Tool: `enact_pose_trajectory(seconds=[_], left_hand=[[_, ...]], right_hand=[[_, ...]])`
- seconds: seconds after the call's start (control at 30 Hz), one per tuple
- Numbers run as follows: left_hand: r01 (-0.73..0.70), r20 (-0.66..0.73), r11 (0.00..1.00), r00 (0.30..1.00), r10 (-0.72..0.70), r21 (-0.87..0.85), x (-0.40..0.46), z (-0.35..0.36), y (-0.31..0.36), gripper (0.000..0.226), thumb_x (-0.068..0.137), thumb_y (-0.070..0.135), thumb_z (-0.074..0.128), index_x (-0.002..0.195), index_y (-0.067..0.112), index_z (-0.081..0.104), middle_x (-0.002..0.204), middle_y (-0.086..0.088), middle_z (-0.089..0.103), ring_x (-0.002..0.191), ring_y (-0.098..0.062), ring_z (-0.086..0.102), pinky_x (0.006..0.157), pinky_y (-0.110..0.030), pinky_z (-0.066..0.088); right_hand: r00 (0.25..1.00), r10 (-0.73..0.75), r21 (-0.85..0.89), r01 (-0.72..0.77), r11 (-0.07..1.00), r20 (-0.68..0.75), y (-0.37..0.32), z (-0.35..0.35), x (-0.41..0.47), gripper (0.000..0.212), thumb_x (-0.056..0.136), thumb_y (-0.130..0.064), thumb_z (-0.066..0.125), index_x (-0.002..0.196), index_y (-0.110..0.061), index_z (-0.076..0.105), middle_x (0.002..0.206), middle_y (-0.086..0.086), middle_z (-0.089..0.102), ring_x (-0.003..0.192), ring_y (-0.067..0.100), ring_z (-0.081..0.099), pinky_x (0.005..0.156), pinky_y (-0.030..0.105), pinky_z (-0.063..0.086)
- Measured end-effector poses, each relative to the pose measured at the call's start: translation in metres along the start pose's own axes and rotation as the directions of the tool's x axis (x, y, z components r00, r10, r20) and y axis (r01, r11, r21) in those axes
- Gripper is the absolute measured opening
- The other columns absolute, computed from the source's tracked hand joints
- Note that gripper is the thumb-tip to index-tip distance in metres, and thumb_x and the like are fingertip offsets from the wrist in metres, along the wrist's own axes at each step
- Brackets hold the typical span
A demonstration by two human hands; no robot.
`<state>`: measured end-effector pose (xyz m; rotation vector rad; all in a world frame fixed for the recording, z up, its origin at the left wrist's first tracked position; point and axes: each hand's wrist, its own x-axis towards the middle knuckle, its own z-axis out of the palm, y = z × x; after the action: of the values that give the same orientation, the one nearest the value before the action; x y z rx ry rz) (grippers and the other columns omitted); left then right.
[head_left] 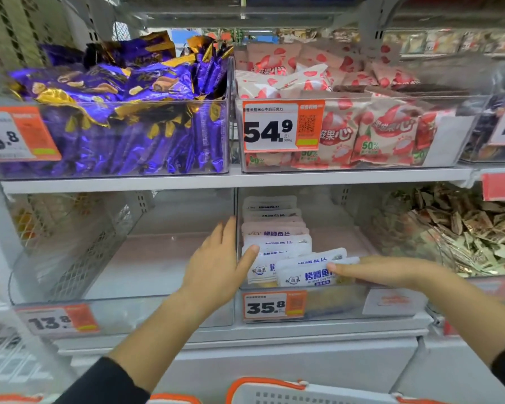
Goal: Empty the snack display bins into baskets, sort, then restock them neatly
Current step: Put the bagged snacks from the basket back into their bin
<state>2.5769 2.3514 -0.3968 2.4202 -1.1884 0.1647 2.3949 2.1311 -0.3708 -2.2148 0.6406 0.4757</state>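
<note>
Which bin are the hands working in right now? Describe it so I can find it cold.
Go to the lower shelf, middle: the clear bin with the 35.8 price tag. The left hand and right hand are both on its white packets with blue lettering, lined up along the bin's left side. The bin on its left shows no packets; the one on its right holds loose brown ones.

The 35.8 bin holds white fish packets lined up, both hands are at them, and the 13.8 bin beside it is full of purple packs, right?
Not quite: the head view shows the 13.8 bin holding nothing. The purple packs sit one shelf up. Both the left hand and right hand are at the fish packets in the 35.8 bin.
</note>
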Motion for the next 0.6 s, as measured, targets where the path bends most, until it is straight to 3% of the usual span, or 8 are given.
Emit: enact_pose_trajectory(seconds=[0.07, 0.13, 0.23, 0.3, 0.4, 0.47, 0.53, 0.6], left_hand=[[0.126, 0.086, 0.981, 0.99, -0.115, -0.145, -0.009, 0.01, -0.002, 0.074, 0.096, 0.061, 0.026, 0.155, 0.023, 0.004, 0.162, 0.001, 0.015, 0.142, -0.022, 0.031, 0.106, -0.036, 0.035], [0.166, 0.081, 0.975, 0.985, -0.155, -0.147, -0.011, 0.017, -0.002, 0.073, 0.096, 0.063, 0.024, 0.155, 0.026, 0.005, 0.159, 0.002, 0.026, 0.133, -0.025, 0.044, 0.097, -0.036, 0.04], [0.192, 0.083, 0.974, 0.98, -0.183, -0.12, -0.011, 0.016, 0.001, 0.073, 0.095, 0.065, 0.023, 0.155, 0.026, 0.007, 0.14, -0.003, 0.054, 0.12, -0.029, 0.054, 0.088, -0.035, 0.042], [0.206, 0.11, 0.971, 0.975, -0.193, -0.118, -0.012, 0.012, 0.002, 0.073, 0.096, 0.064, 0.024, 0.155, 0.025, 0.007, 0.128, -0.002, 0.061, 0.117, -0.029, 0.055, 0.086, -0.034, 0.042], [0.2, 0.116, 0.976, 0.975, -0.189, -0.089, -0.014, 0.012, 0.002, 0.072, 0.096, 0.063, 0.024, 0.155, 0.025, 0.007, 0.12, -0.003, 0.065, 0.112, -0.029, 0.058, 0.082, -0.034, 0.043], [0.198, 0.098, 0.976, 0.977, -0.19, -0.085, -0.013, 0.015, 0.001, 0.071, 0.096, 0.063, 0.023, 0.154, 0.025, 0.009, 0.113, -0.002, 0.066, 0.109, -0.029, 0.059, 0.078, -0.032, 0.041], [0.207, 0.097, 0.974, 0.975, -0.198, -0.095, -0.011, 0.016, 0.001, 0.071, 0.095, 0.064, 0.024, 0.154, 0.026, 0.01, 0.112, -0.002, 0.067, 0.108, -0.029, 0.059, 0.077, -0.032, 0.041], [0.217, 0.113, 0.969, 0.972, -0.204, -0.118, -0.012, 0.015, 0.002, 0.074, 0.094, 0.067, 0.024, 0.154, 0.027, 0.009, 0.118, -0.003, 0.066, 0.112, -0.029, 0.058, 0.082, -0.033, 0.043]], right_hand=[[0.999, 0.039, -0.058, -0.039, 0.998, -0.01, -0.01, 0.009, 0.007, 0.055, 0.081, -0.077, 0.037, 0.127, -0.05, 0.052, 0.13, -0.028, 0.053, 0.121, 0.003, 0.051, 0.106, 0.025, 0.037], [0.999, 0.051, -0.083, -0.05, 0.995, 0.011, -0.02, 0.018, 0.016, 0.071, 0.073, -0.086, 0.037, 0.134, -0.051, 0.047, 0.138, -0.023, 0.049, 0.12, 0.013, 0.055, 0.108, 0.036, 0.038], [0.997, 0.058, -0.085, -0.053, 0.995, 0.054, -0.037, 0.029, 0.024, 0.076, 0.073, -0.082, 0.038, 0.139, -0.044, 0.04, 0.14, -0.013, 0.047, 0.112, 0.019, 0.06, 0.109, 0.04, 0.038], [0.997, 0.057, -0.057, -0.054, 0.997, 0.05, -0.036, 0.028, 0.026, 0.084, 0.063, -0.082, 0.048, 0.138, -0.042, 0.042, 0.139, -0.011, 0.05, 0.11, 0.015, 0.06, 0.103, 0.035, 0.043], [0.998, 0.014, 0.083, -0.009, 0.997, -0.064, -0.027, 0.024, 0.027, 0.069, 0.068, -0.062, 0.07, 0.13, -0.038, 0.052, 0.122, -0.017, 0.063, 0.108, 0.006, 0.062, 0.094, 0.029, 0.051], [0.996, -0.007, 0.115, 0.017, 0.993, -0.087, -0.024, 0.026, 0.03, 0.051, 0.079, -0.05, 0.071, 0.126, -0.036, 0.056, 0.119, -0.017, 0.066, 0.11, 0.004, 0.061, 0.094, 0.03, 0.052], [0.998, 0.004, 0.105, 0.003, 0.994, -0.066, -0.028, 0.028, 0.029, 0.039, 0.083, -0.055, 0.063, 0.119, -0.041, 0.056, 0.123, -0.017, 0.063, 0.113, 0.008, 0.059, 0.098, 0.033, 0.05], [0.999, 0.038, 0.16, -0.033, 0.987, -0.031, -0.033, 0.025, 0.025, 0.05, 0.079, -0.073, 0.05, 0.12, -0.044, 0.055, 0.124, -0.015, 0.059, 0.114, 0.012, 0.057, 0.098, 0.033, 0.05]])
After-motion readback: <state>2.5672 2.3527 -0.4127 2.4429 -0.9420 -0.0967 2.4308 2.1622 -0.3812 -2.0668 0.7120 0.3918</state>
